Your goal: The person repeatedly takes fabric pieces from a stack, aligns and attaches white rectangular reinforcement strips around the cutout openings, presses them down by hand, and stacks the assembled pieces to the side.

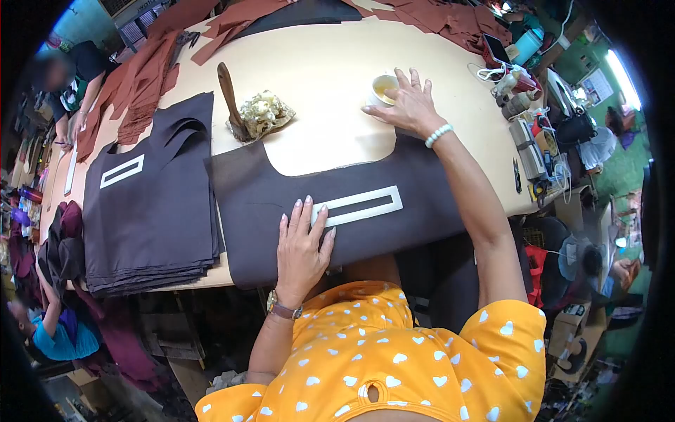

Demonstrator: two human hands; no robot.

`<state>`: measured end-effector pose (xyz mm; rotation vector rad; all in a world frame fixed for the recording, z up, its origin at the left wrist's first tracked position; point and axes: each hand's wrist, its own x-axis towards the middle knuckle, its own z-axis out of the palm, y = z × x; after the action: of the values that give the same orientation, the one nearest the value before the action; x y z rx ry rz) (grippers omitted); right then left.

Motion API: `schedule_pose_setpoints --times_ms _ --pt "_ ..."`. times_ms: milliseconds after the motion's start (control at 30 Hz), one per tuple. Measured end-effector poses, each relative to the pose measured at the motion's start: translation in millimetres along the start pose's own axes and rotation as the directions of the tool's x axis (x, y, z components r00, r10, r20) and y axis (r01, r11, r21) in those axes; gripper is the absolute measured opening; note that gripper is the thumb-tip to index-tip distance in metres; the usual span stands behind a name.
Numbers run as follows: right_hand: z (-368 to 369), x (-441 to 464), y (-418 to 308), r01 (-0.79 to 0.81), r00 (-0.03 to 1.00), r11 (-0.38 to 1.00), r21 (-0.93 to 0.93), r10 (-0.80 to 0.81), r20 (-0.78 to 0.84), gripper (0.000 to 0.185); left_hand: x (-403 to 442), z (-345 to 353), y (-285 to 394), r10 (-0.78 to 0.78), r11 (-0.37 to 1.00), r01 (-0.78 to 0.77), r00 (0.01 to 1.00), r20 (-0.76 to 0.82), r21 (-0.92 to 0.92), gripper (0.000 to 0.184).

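Observation:
My left hand (302,246) lies flat on a dark brown cut fabric piece (260,211), its fingertips touching the left end of a white rectangular strip frame (365,204) with a long slot. My right hand (411,105) is spread over a small white cup (377,82) with something yellowish inside. The thumb is beside the cup; whether a finger dips into it is hidden. To the left, a wooden-handled brush (228,98) leans by a crumpled, pale, lumpy bundle (264,114).
A stack of dark fabric pieces (151,225) with another white frame (122,171) lies left. Rust-coloured cloth (144,98) covers the far left edge. Bottles, a phone (496,50) and cables crowd the right. One person works at upper left, another at lower left.

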<state>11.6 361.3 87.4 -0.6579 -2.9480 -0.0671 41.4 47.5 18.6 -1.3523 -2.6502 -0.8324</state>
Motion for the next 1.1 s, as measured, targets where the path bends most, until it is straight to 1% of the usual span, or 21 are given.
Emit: schedule_pose_setpoints --times_ms 67,267,367,467,567,600,633,700,733,767,800,833,867,900,933,967,1067,1100 --pt "8 18 -2 -0.064 0.991 0.998 0.017 0.061 0.117 0.089 0 0 -1 -0.003 1.0 0.003 1.0 -0.002 -0.004 0.041" --pt "10 30 -3 -0.135 0.967 0.988 0.077 0.114 0.228 0.097 -1 0 -1 -0.006 1.0 0.005 1.0 -0.01 -0.015 0.04" --pt "11 33 0 -0.145 0.968 0.98 0.135 0.112 0.226 0.101 0 0 -2 0.0 1.0 0.0 1.0 -0.015 -0.011 0.04" --pt "24 48 21 -0.055 0.98 0.997 0.054 0.043 0.195 0.084 -1 2 -2 0.0 1.0 0.0 1.0 -0.02 -0.011 0.04" --pt "-38 42 25 -0.008 0.986 0.989 0.15 -0.017 0.164 0.06 -2 3 -3 -0.005 1.0 0.005 1.0 -0.026 -0.005 0.041" --pt "-40 48 38 0.068 0.995 0.993 0.1 -0.061 -0.073 0.05 -2 3 -3 -0.005 1.0 0.005 1.0 -0.026 -0.002 0.041" --pt "-44 57 53 0.129 0.946 0.991 0.033 -0.113 -0.304 0.045 -2 4 -3 -0.003 1.0 0.003 1.0 -0.027 0.001 0.041" --pt "-94 61 70 0.12 0.958 0.974 0.194 -0.062 -0.281 0.033 -2 4 -3 0.002 1.0 -0.002 1.0 -0.028 0.007 0.041" --pt "-122 24 20 0.149 0.852 0.914 0.376 0.074 -0.518 0.056 -2 4 -3 0.004 1.0 -0.004 1.0 -0.031 0.01 0.041" --pt "-111 28 26 0.134 0.862 0.983 0.123 -0.055 -0.503 0.041 -1 4 -3 0.005 1.0 -0.005 0.999 -0.033 0.009 0.041" --pt "-88 37 37 0.124 0.873 0.982 -0.14 -0.175 -0.455 0.03 -2 4 -4 0.006 1.0 -0.006 0.999 -0.035 0.008 0.041" --pt "-65 39 45 0.117 0.885 0.912 -0.394 -0.276 -0.376 0.024 -2 5 -4 0.01 1.0 -0.009 0.999 -0.036 0.007 0.041" --pt "-48 29 32 0.064 0.969 0.974 -0.218 -0.112 -0.218 0.026 -3 5 -4 0.013 1.0 -0.012 0.999 -0.036 0.008 0.041" --pt "-25 7 29 0.118 0.988 0.918 -0.378 -0.146 -0.046 0.029 -4 5 -4 0.015 1.0 -0.015 0.999 -0.037 0.008 0.041" --pt "-30 -4 21 0.121 0.99 0.94 -0.32 -0.092 0.105 0.027 -3 5 -5 0.016 1.0 -0.016 0.999 -0.041 0.01 0.041" --pt "-37 -13 11 0.117 0.965 0.958 -0.262 -0.047 0.258 0.025 -3 5 -5 0.017 1.0 -0.017 0.999 -0.047 0.006 0.041" --pt "-55 -43 -1 0.124 0.963 0.973 -0.195 -0.071 0.261 0.024 -4 6 -6 0.022 1.0 -0.022 0.998 -0.053 0.002 0.041" --pt "-59 -52 -2 0.138 0.971 0.983 -0.121 -0.11 0.214 0.024 -4 7 -6 0.025 1.0 -0.025 0.998 -0.057 0.004 0.041"
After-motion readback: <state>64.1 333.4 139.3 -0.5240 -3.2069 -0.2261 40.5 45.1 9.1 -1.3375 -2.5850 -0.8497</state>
